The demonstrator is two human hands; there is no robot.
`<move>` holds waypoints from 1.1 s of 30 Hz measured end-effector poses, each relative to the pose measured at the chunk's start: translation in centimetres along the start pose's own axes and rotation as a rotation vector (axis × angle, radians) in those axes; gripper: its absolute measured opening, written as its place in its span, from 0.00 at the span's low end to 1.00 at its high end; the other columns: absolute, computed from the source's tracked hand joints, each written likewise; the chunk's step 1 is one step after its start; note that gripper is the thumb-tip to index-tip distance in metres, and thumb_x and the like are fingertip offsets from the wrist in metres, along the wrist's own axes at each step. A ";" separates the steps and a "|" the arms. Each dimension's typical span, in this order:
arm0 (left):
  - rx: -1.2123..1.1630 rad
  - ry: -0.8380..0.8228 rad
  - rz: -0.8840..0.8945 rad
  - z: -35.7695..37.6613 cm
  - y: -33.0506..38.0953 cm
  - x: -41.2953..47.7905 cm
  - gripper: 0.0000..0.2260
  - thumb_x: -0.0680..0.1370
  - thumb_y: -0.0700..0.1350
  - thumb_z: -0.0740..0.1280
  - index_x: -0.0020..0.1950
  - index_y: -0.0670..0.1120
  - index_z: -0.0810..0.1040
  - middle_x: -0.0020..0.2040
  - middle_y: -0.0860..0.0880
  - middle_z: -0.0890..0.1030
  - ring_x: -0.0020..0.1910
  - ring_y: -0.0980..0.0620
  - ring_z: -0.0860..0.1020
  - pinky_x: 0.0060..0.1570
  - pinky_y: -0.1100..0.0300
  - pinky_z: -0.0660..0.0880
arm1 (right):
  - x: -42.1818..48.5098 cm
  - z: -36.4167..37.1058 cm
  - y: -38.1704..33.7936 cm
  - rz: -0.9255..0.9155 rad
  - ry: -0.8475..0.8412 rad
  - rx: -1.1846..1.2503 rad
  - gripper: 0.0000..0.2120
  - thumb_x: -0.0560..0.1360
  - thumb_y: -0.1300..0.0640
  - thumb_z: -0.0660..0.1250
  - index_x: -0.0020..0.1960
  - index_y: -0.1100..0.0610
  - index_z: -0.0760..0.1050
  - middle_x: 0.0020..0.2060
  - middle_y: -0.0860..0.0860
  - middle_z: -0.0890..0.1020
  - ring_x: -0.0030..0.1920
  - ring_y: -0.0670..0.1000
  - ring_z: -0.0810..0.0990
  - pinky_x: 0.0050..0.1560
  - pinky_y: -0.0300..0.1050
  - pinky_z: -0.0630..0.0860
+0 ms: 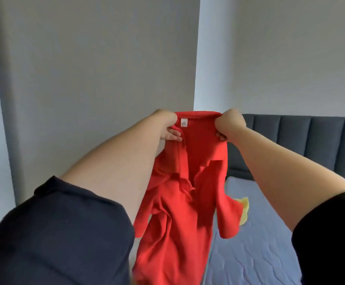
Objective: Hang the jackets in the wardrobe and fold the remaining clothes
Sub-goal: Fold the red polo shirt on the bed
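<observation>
Both hands — left hand (168, 125) and right hand (230, 124) — hold the red shirt (179, 202) up by its collar, fingers curled tight on the fabric, so it hangs straight above the bed (260, 243) — likely to square it for folding.

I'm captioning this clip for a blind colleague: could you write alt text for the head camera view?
Two bare hands, left hand and right hand, hold a red garment up by its collar so it hangs open, its white label showing. Behind it, a bed with a blue mattress, a dark padded headboard and a yellow cloth, against grey walls.
</observation>
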State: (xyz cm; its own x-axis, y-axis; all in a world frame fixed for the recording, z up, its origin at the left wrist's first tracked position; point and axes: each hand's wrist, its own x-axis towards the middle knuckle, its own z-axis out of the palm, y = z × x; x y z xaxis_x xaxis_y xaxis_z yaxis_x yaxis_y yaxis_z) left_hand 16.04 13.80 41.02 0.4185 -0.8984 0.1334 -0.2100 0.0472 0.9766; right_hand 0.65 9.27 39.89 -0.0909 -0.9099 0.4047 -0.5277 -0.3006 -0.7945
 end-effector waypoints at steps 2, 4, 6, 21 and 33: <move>-0.193 0.063 0.027 -0.7 1.1 -0.1 0.09 0.79 0.30 0.51 0.54 0.40 0.65 0.39 0.38 0.71 0.28 0.41 0.76 0.24 0.46 0.74 | 0.0 -0.4 -1.5 -0.069 0.114 0.057 0.11 0.68 0.68 0.53 0.33 0.61 0.72 0.18 0.55 0.77 0.19 0.52 0.77 0.23 0.41 0.74; -0.282 0.124 0.080 -1.3 2.1 0.1 0.10 0.77 0.28 0.53 0.54 0.38 0.67 0.39 0.37 0.72 0.30 0.42 0.76 0.24 0.46 0.73 | -0.2 -0.5 -3.0 -0.040 0.118 0.214 0.11 0.70 0.69 0.54 0.34 0.64 0.73 0.22 0.58 0.79 0.24 0.57 0.80 0.28 0.51 0.80; -0.266 0.087 0.108 -2.1 2.7 -0.1 0.10 0.76 0.27 0.56 0.54 0.36 0.70 0.41 0.36 0.76 0.31 0.43 0.78 0.26 0.50 0.75 | -0.5 -0.7 -4.2 0.061 0.047 0.383 0.13 0.74 0.70 0.55 0.32 0.66 0.72 0.24 0.59 0.78 0.24 0.58 0.79 0.26 0.51 0.80; 0.809 0.510 0.593 -6.2 3.2 -0.1 0.14 0.75 0.57 0.68 0.52 0.48 0.80 0.53 0.45 0.78 0.58 0.42 0.74 0.49 0.54 0.71 | -0.7 -2.1 -3.3 -0.464 0.455 -0.217 0.05 0.70 0.60 0.63 0.40 0.59 0.77 0.41 0.56 0.79 0.45 0.61 0.76 0.44 0.47 0.69; 0.750 0.562 0.856 -0.8 4.6 -2.8 0.15 0.79 0.55 0.62 0.52 0.42 0.70 0.46 0.38 0.81 0.46 0.36 0.79 0.36 0.54 0.64 | -2.6 -8.0 -2.1 -0.315 0.519 -0.061 0.05 0.75 0.59 0.57 0.42 0.59 0.68 0.40 0.57 0.76 0.40 0.58 0.71 0.40 0.47 0.64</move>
State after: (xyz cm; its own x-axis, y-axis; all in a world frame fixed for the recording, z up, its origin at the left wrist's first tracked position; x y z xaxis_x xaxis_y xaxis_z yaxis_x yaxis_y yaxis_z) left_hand 14.58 16.86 45.25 0.1792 -0.3856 0.9051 -0.9679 0.0958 0.2324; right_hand -4.80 14.52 44.14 -0.3142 -0.5174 0.7960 -0.6418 -0.5020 -0.5797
